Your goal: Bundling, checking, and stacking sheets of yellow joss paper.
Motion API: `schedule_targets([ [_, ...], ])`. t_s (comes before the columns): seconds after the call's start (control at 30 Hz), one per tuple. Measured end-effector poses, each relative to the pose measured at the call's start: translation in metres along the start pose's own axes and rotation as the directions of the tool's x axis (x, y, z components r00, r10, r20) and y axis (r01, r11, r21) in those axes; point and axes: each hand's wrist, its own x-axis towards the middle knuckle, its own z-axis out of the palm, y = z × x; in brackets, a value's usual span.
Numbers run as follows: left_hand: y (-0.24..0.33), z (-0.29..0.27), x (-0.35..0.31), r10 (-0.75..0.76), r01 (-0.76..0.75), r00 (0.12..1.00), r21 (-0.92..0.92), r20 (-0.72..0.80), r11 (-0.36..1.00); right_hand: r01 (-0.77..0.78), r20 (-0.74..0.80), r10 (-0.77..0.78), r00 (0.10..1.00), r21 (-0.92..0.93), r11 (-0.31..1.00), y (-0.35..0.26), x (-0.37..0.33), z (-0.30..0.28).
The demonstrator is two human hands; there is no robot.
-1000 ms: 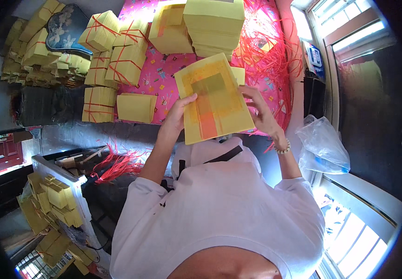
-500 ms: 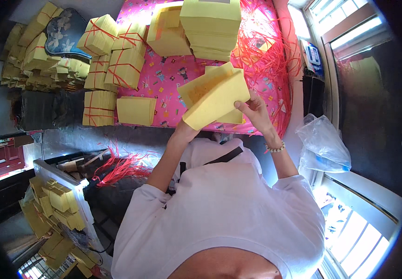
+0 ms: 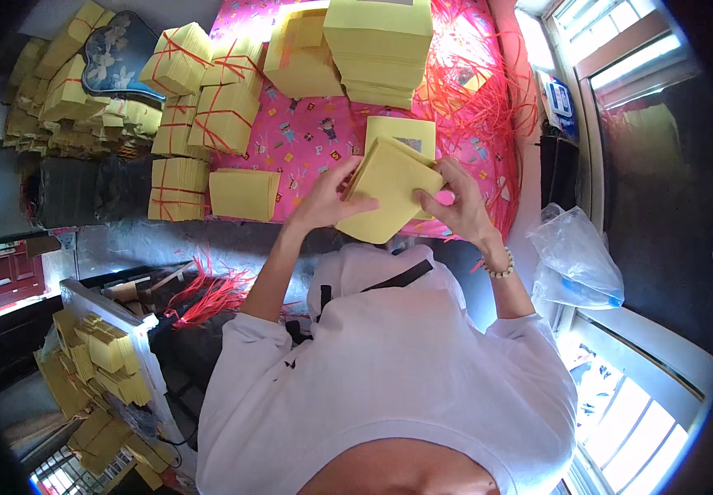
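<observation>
Between my two hands is a sheaf of yellow paper sheets (image 3: 391,188), tilted over the near edge of the pink table. My left hand (image 3: 329,196) grips its left edge, thumb on top and fingers behind. At the right edge my right hand (image 3: 460,203) pinches it with the thumb in front; a beaded bracelet circles that wrist. Directly behind lies more yellow paper (image 3: 389,126) with a greyish patch, partly covered by the sheaf. A low stack of yellow paper (image 3: 243,195) rests to the left near the table edge.
Tall yellow paper stacks (image 3: 377,58) stand at the table's far side. Red-tied paper bundles (image 3: 226,120) are piled left. Loose red strips (image 3: 480,91) cover the right side of the pink patterned tablecloth (image 3: 294,136). A clear plastic bag (image 3: 575,256) hangs at right.
The sheaf, fanned apart before, is now closed together and turned more upright. My left hand has moved up from its lower corner to its left edge.
</observation>
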Motion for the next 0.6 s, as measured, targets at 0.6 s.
schedule_targets([
  [0.6,0.014,0.075,0.021,0.059,-0.196,0.901,-0.282,-0.430,0.939,-0.007,-0.319,0.289,0.903,0.661,0.750,-0.003,-0.004,0.050],
])
